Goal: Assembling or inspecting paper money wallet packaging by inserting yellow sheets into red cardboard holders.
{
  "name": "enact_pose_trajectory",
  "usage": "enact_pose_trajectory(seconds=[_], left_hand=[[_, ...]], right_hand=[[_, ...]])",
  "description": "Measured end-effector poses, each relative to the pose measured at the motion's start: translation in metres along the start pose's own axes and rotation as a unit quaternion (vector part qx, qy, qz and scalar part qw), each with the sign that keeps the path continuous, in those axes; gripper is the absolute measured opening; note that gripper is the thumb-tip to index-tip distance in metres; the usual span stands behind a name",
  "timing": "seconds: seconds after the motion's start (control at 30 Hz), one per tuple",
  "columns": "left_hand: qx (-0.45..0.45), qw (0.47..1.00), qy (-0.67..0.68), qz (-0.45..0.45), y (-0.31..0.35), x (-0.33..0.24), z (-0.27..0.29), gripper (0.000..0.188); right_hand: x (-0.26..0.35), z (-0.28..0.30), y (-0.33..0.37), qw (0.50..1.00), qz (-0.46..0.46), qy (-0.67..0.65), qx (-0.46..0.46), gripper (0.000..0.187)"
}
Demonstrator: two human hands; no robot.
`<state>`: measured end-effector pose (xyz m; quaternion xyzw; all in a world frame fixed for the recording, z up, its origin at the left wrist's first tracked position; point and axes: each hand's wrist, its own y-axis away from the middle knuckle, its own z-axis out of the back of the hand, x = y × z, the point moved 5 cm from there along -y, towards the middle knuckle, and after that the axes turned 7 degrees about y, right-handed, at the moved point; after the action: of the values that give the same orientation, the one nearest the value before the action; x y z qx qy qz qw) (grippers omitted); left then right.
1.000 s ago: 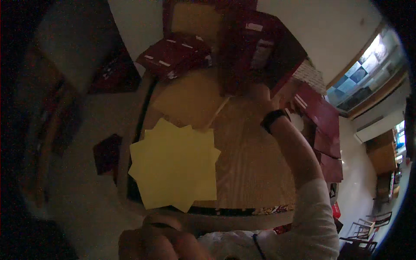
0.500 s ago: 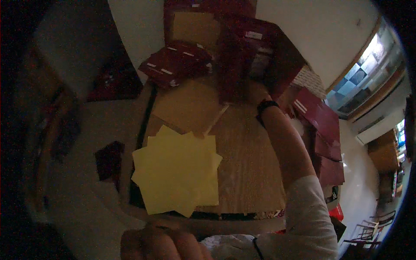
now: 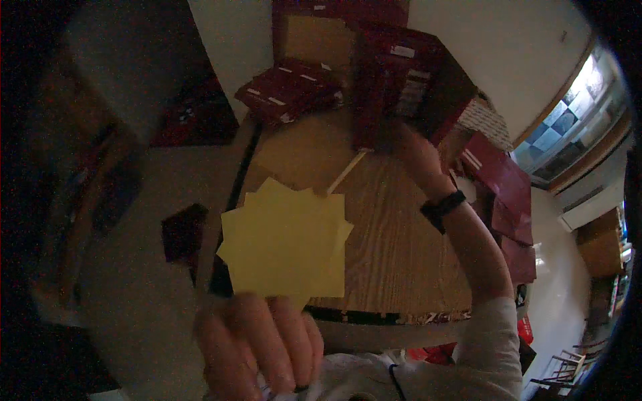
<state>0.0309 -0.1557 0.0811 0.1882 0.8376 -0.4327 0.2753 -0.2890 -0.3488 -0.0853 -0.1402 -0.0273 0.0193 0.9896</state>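
Observation:
A fanned stack of yellow paper sheets (image 3: 287, 240) lies on the wooden table (image 3: 401, 254). My left hand (image 3: 264, 341) is just in front of the stack's near edge, its fingers curled and somewhat blurred; what they hold, if anything, is hidden. Farther off, my right hand (image 3: 418, 157), with a dark band on the wrist, reaches toward a tall dark red box (image 3: 381, 87). Its fingertips are lost in the shadow at the foot of the box. Between the stack and the box lies a thin pale stick (image 3: 346, 172).
Several flat dark red pieces with white strips (image 3: 287, 90) are piled at the back left. More red folded pieces (image 3: 498, 170) lie along the table's right side. A dark piece (image 3: 184, 234) is left of the table, low down. A window (image 3: 562, 120) is at right.
My left hand has risen from the lower edge toward the yellow sheets. The right hand has drawn back a little from the box. The whole view has shifted slightly.

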Motion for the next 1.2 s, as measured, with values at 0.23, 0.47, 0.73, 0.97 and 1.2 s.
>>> enact_pose_trajectory(seconds=[0.23,0.47,0.73,0.97,1.2], left_hand=[[-0.172,0.863,-0.472,-0.045,0.019,0.038,0.038,0.024],[-0.127,0.605,-0.752,0.228,0.13,0.104,0.088,0.049],[-0.084,0.562,-0.78,0.261,0.139,0.135,0.064,0.062],[-0.119,0.543,-0.79,0.259,0.158,0.109,0.086,0.068],[-0.207,0.564,-0.758,0.254,0.176,0.078,0.108,0.078]], right_hand=[[0.008,-0.002,0.118,0.97,0.211,0.057,0.102,0.032],[0.013,-0.038,0.146,0.978,0.187,-0.036,0.085,0.028],[0.101,-0.018,0.091,0.975,0.136,-0.174,0.028,0.048],[0.132,0.008,0.067,0.986,0.054,-0.021,0.159,0.042],[0.073,-0.113,0.077,0.965,0.23,-0.12,0.036,0.042]])
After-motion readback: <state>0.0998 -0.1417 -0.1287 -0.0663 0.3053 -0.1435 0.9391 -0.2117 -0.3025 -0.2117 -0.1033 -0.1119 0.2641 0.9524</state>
